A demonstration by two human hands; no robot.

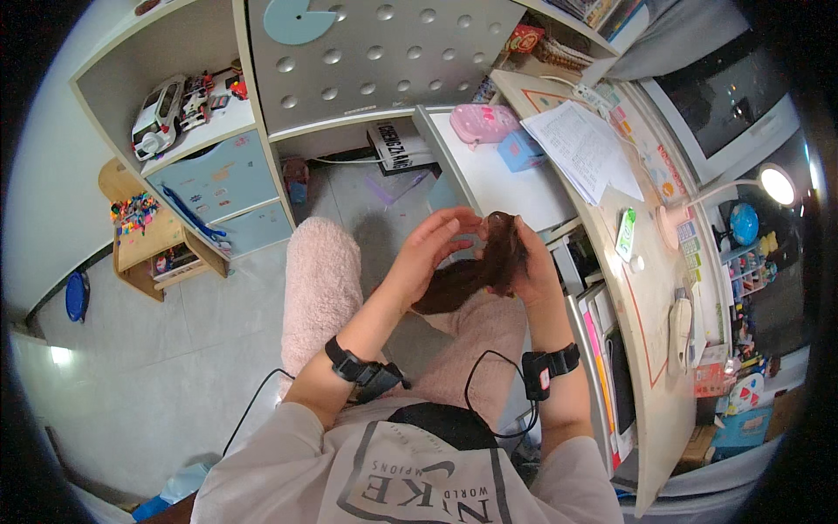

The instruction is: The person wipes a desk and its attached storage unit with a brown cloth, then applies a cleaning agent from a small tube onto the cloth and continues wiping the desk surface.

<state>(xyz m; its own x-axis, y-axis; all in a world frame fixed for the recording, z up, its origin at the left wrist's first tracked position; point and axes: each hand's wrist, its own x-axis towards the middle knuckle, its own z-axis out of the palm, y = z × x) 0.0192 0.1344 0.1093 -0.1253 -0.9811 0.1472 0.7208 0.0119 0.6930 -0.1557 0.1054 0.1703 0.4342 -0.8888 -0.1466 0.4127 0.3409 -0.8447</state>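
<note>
A dark brown bundle [452,287], like hair or soft fibre, hangs in a curve above my lap; what exactly it is I cannot tell. My right hand [533,262] grips its upper end from the right, with the thumb along the edge and the other fingers mostly hidden. On the other side, my left hand [435,242] has bent, parted fingers, their tips close to the bundle's upper end. Whether they pinch it is unclear. Black straps circle both forearms, with cables running from them. Pink fluffy trousers [321,281] cover my legs below.
An open drawer [524,196] holds a pink pencil case [484,123] and a blue box [522,150]. Right of it stands a desk [645,314] with papers [582,150] and a lamp [671,226]. Shelves [203,147] and a small wooden table [141,252] stand left.
</note>
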